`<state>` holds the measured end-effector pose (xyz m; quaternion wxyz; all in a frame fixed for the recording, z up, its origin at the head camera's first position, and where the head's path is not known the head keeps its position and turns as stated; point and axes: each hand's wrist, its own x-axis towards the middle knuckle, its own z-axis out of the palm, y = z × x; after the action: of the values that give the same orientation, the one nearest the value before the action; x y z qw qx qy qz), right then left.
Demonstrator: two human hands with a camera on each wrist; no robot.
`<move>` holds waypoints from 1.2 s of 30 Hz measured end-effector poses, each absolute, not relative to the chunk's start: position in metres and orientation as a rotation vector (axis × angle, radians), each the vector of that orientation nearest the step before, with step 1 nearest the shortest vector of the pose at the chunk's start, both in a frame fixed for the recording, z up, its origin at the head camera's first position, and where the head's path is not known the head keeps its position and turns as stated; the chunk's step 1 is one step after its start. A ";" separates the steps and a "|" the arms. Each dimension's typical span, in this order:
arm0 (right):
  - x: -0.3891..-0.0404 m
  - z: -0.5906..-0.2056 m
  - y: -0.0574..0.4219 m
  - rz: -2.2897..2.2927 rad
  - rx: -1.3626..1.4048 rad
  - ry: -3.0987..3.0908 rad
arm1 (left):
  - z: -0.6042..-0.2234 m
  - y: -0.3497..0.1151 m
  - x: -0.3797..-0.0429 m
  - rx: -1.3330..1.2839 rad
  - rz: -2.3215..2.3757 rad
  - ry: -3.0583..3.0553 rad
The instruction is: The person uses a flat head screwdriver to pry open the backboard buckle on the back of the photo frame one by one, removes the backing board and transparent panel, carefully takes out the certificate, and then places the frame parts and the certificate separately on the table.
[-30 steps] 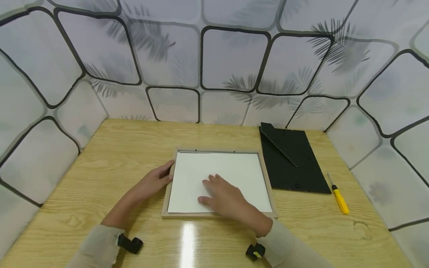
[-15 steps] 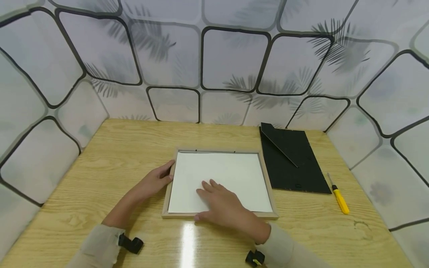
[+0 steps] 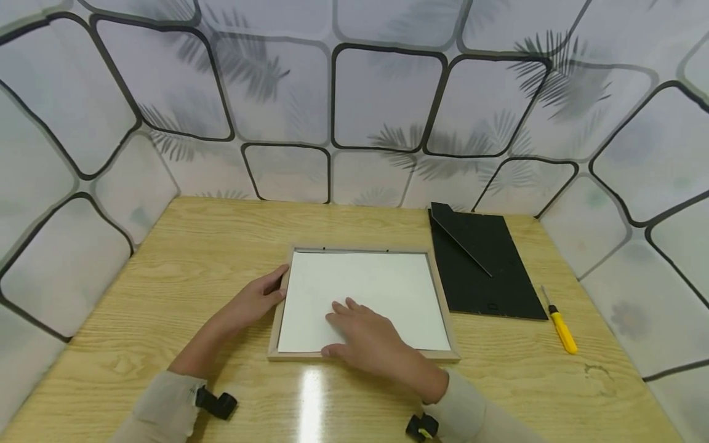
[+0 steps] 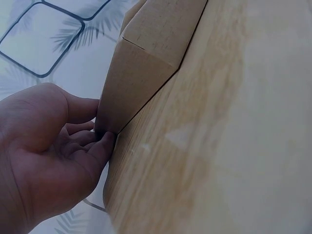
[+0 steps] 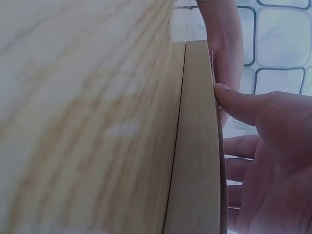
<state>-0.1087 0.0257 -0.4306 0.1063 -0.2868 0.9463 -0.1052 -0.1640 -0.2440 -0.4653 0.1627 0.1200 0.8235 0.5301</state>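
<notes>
A pale wooden picture frame point(image 3: 445, 314) lies face down on the table, with a white sheet point(image 3: 382, 277) inside it. My left hand point(image 3: 253, 301) holds the frame's left side; in the left wrist view, thumb and curled fingers bear on the wooden side point(image 4: 136, 73). With fingers spread, my right hand point(image 3: 370, 338) rests on the lower middle of the sheet. Its thumb lies at the front rail point(image 5: 195, 146), as the right wrist view also shows. What lies under the sheet is hidden.
A black backing board point(image 3: 471, 289) with a fold-out stand point(image 3: 456, 237) lies at the frame's right. Farther right is a yellow-handled screwdriver point(image 3: 563, 332). Patterned cloth walls point(image 3: 388, 98) enclose the wooden table point(image 3: 221, 227) at the back and sides.
My right hand has slid toward the near edge of the sheet, bringing its thumb to the front rail. My left hand, the frame and the board have stayed put.
</notes>
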 end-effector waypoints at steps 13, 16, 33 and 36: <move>-0.104 -0.426 0.031 -0.580 -0.937 2.866 | -0.463 -0.244 -0.163 0.363 1.495 2.362; -0.103 -0.427 0.032 -0.533 -1.063 2.945 | -0.462 -0.244 -0.162 0.372 1.500 2.353; -0.106 -0.425 0.043 -0.231 -1.648 3.288 | -0.463 -0.243 -0.164 0.333 1.505 2.338; -0.109 -0.423 0.048 -0.231 -1.626 3.300 | -0.463 -0.242 -0.164 0.347 1.501 2.343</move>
<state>-0.1089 0.0481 -0.4230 -0.2687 -0.4249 0.8623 -0.0603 -0.1642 -0.2423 -0.4630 0.1681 0.1219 0.8236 0.5278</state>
